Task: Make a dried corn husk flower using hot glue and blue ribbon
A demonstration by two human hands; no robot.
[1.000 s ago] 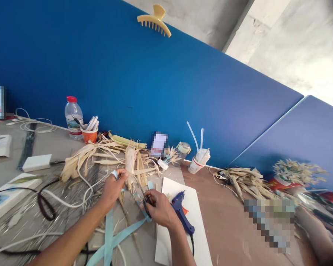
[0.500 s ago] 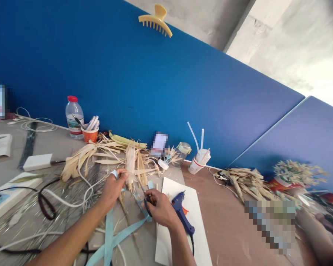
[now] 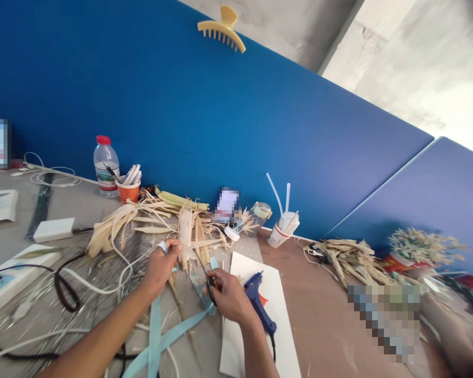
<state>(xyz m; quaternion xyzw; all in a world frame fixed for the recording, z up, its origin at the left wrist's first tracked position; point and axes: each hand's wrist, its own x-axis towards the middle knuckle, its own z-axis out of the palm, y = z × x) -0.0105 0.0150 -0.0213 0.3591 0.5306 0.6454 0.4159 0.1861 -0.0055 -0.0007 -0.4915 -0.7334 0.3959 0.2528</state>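
Note:
Between the pinched fingertips of my left hand (image 3: 160, 270) is a small pale piece of corn husk (image 3: 188, 252). A bit of light blue material shows around one finger of that hand. My right hand (image 3: 229, 295) is closed around dark-handled scissors (image 3: 210, 286), their blades pointing up and left beside the husk piece. Light blue ribbon (image 3: 154, 336) lies crossed on the table below both hands. Just to the right of my right hand, a blue glue gun (image 3: 260, 303) rests on a white sheet (image 3: 286, 346). Dried husks (image 3: 185, 223) lie behind the hands.
Wires (image 3: 98, 310) and white cables cover the left side, with a power strip (image 3: 8, 283). Along the blue partition (image 3: 220, 115) stand a bottle (image 3: 106, 168), an orange cup (image 3: 128, 192), a jar (image 3: 259, 216) and a paper cup (image 3: 278, 235). Another person's arm (image 3: 449, 331) shows at right.
The scissors' handles have drawn closer together in my right hand and their blades have shifted slightly. My left hand stays in place with the husk piece.

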